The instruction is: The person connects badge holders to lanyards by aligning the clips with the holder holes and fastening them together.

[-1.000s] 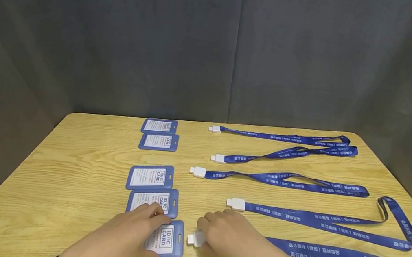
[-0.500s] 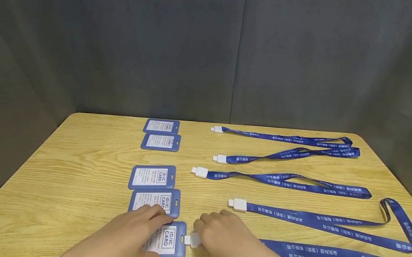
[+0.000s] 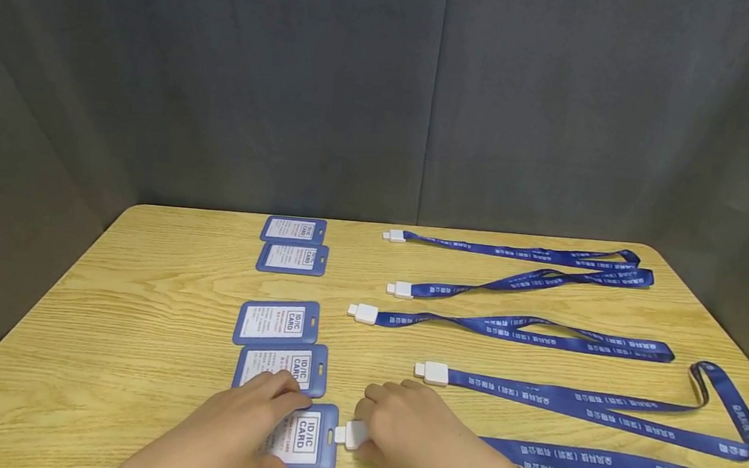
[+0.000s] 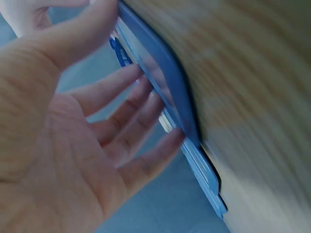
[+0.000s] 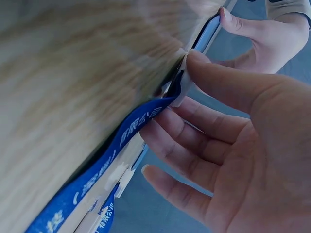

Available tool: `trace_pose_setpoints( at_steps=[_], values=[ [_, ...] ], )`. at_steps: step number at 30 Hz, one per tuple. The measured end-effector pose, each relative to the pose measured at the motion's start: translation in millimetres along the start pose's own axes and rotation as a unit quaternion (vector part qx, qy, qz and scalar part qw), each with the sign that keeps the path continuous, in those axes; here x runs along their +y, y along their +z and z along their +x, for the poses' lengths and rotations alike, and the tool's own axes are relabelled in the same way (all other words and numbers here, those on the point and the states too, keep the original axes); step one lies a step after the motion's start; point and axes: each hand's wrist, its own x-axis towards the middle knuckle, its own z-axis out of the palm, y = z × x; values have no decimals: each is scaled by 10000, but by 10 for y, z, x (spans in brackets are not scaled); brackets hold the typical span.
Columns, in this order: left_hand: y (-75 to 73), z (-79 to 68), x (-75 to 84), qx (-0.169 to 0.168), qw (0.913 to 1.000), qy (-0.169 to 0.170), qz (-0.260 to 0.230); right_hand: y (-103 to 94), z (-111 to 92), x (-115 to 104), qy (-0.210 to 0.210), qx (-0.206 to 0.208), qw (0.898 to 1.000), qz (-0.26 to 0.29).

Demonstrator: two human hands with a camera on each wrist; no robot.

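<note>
My left hand holds the nearest blue ID card holder across its width, thumb on the near edge and fingers on the far edge. Flat on the table, that holder has its slot facing right. My right hand pinches the white plastic clip of the nearest blue lanyard. The tip of the clip is right at the slot's edge. In the right wrist view, my thumb and fingers grip the clip from both sides, and the printed strap trails away from them.
Further blue card holders lie in a column beyond my left hand. Several more lanyards with white clips stretch across the right of the wooden table. A dark curtain hangs behind the table.
My right hand has slid the white clip left, from a small gap away up to the card holder's slot. My left hand keeps its grip on the holder.
</note>
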Motion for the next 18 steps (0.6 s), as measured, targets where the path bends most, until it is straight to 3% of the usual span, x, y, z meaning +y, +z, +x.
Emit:
trace_pose_setpoints(
  at_steps=[8,12,18],
  values=[
    [9,22,55,56,9998,-46,173,7,20,-5,-35,28,9997,230],
    [2,50,83,56,9995,39,299,5,31,40,-28,-70,9982,602],
    [16,17,98,197,9992,91,342,32,43,91,-366,51,9927,1144]
  ],
)
